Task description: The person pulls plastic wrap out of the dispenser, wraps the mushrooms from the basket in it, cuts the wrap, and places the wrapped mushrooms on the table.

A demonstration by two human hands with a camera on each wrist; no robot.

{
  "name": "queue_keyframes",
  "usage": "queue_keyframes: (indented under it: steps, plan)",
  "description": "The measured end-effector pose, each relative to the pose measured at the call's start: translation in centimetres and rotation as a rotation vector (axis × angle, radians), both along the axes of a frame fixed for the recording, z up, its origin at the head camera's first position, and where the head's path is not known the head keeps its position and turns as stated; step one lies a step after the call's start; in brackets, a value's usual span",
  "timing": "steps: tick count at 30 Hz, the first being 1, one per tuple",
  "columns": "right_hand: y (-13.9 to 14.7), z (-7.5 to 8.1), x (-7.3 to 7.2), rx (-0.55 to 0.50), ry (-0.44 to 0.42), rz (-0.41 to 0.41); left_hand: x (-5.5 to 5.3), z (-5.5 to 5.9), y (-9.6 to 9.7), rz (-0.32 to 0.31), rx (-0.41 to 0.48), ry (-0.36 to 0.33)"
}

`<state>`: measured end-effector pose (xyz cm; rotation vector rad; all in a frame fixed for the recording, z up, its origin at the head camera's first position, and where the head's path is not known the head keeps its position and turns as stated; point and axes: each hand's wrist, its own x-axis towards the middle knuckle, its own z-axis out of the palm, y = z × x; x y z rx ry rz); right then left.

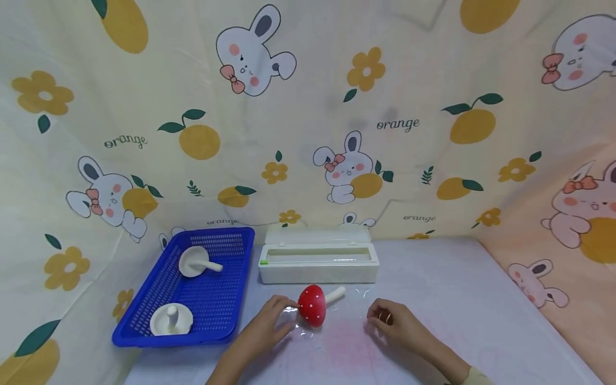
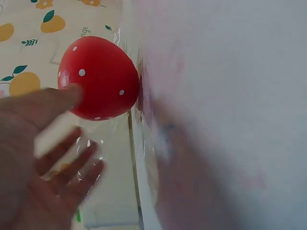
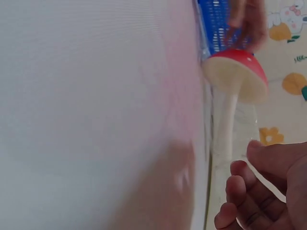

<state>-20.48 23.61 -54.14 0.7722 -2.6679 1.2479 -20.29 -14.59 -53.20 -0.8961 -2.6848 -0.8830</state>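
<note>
A toy mushroom (image 1: 313,306) with a red, white-dotted cap and a pale stem lies on its side on a piece of clear plastic film (image 1: 356,293) on the table. At the left of the cap is my left hand (image 1: 270,323), fingers spread and fingertips right by the red surface. The left wrist view shows the thumb overlapping the cap (image 2: 98,79). My right hand (image 1: 397,323) hovers low at the right, its fingers loosely bent with nothing between them. In the right wrist view it is beyond the end of the stem (image 3: 229,120).
A white cling film dispenser (image 1: 317,274) stands behind the mushroom, its lid raised at the back. To the left, a blue plastic basket (image 1: 212,299) holds two mushrooms (image 1: 193,262) with pale undersides showing. Patterned cloth (image 1: 298,117) hangs behind the table and along its sides.
</note>
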Motion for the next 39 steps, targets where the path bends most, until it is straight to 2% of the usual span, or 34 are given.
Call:
queue_keyframes:
  steps: [2, 9, 11, 13, 19, 26, 29, 32, 36, 39]
  plan:
    - [-0.1, 0.3, -0.1, -0.014, 0.024, -0.013, 0.4, -0.1, -0.5, 0.012, -0.022, -0.021]
    - [-0.5, 0.8, -0.6, -0.061, 0.074, 0.001, 1.2, -0.6, -1.9, 0.076, -0.088, -0.210]
    - [-0.6, 0.8, -0.7, -0.063, 0.080, -0.006, 1.2, -0.7, -2.1, 0.098, -0.098, -0.237]
    - [-0.8, 0.9, -0.8, -0.062, 0.072, -0.023, 1.2, -0.9, -2.2, 0.113, -0.106, -0.231]
    - [-1.5, 1.4, -1.3, -0.070, 0.017, -0.065, 1.0, -1.1, -2.0, 0.126, -0.092, -0.122]
    - [-2.2, 2.5, -1.9, -0.118, 0.079, -0.068, 0.5, -0.5, -0.9, 0.159, 0.047, 0.033]
    - [-2.3, 2.8, -2.4, -0.122, 0.061, -0.090, 0.2, 0.0, -0.2, 0.210, 0.086, 0.094]
    - [-2.6, 2.9, -3.0, -0.139, 0.030, -0.097, -0.3, 0.7, 0.5, 0.253, 0.094, 0.098]
    - [-3.3, 2.6, -3.7, -0.199, 0.001, -0.085, -0.8, 1.4, 1.4, 0.311, 0.088, 0.017]
    - [-3.9, 2.3, -4.2, -0.237, -0.022, -0.092, -1.2, 1.6, 2.0, 0.330, 0.140, -0.019]
